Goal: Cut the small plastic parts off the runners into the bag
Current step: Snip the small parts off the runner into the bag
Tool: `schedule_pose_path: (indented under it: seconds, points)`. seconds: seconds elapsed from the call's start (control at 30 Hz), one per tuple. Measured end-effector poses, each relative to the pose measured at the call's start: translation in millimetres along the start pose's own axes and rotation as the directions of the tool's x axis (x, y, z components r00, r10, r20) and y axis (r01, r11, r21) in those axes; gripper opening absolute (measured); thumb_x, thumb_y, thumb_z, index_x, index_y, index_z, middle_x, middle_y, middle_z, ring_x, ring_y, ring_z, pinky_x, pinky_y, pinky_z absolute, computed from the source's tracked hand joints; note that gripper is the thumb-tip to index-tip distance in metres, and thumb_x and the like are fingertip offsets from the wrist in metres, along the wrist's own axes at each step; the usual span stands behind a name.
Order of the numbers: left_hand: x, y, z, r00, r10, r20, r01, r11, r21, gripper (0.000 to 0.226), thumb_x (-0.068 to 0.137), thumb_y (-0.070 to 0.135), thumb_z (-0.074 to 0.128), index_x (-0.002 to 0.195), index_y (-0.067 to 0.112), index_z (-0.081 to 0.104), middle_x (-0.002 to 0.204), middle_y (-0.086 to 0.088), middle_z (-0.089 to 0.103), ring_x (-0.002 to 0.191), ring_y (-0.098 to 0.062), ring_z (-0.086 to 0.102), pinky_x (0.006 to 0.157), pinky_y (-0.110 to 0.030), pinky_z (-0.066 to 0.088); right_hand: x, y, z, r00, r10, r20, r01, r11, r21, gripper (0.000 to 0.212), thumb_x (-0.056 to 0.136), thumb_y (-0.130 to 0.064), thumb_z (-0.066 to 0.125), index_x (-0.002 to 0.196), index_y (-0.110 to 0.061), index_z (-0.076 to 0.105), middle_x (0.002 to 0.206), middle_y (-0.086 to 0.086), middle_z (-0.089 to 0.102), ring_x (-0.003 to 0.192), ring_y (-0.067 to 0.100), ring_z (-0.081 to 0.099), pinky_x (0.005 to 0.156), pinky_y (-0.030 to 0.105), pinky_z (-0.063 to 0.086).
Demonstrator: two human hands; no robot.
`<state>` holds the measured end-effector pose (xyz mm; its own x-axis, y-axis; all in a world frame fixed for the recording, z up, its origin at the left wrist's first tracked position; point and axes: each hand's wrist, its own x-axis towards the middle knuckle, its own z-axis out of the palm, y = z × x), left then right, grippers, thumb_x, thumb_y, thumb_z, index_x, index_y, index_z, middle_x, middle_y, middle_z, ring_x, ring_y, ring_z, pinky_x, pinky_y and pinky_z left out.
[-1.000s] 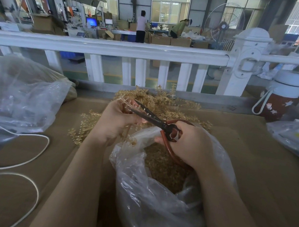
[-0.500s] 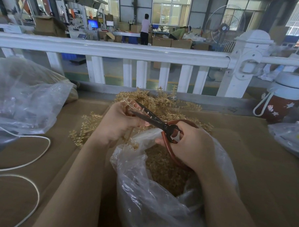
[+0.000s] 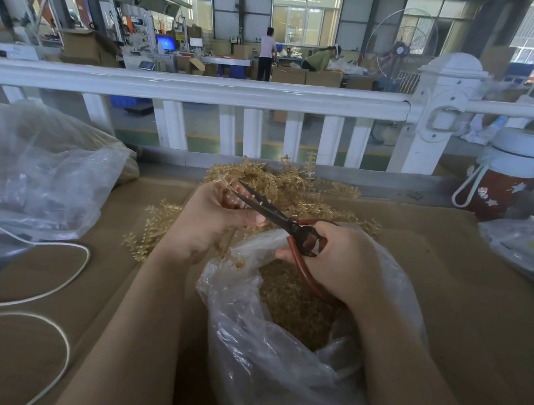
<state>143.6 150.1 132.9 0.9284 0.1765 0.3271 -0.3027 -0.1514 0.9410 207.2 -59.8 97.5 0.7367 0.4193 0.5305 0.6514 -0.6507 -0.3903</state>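
Countless gold parts (image 3: 295, 298) inside the clear bag (image 3: 252, 364).

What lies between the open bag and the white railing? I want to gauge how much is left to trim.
In the head view, a heap of gold runners lies on the cardboard between the bag and the railing.

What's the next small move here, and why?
Probably close the scissors in the right hand. Their blades are at the runner the left hand holds, just beyond the open bag, so cut parts should drop in.
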Motion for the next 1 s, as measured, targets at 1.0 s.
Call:
schedule_pose_path:
  seconds: [1.0]
  points:
    - [2.2,2.0,-4.3,0.994,-0.003,0.114,-0.005,0.998,0.066,0.019,0.068,0.007,0.085,0.085,0.008,0.077,0.087,-0.015,0.076,0.082,-0.027,0.072,0.078,-0.034,0.056,-0.1,-2.3,-0.4,0.999,-0.007,-0.043,0.006,1.000,-0.008,0.067,0.067,-0.093,0.041,0.092,-0.038,0.069,0.062,-0.035,0.044,0.056,-0.017,0.043,0.046,0.005,0.028]
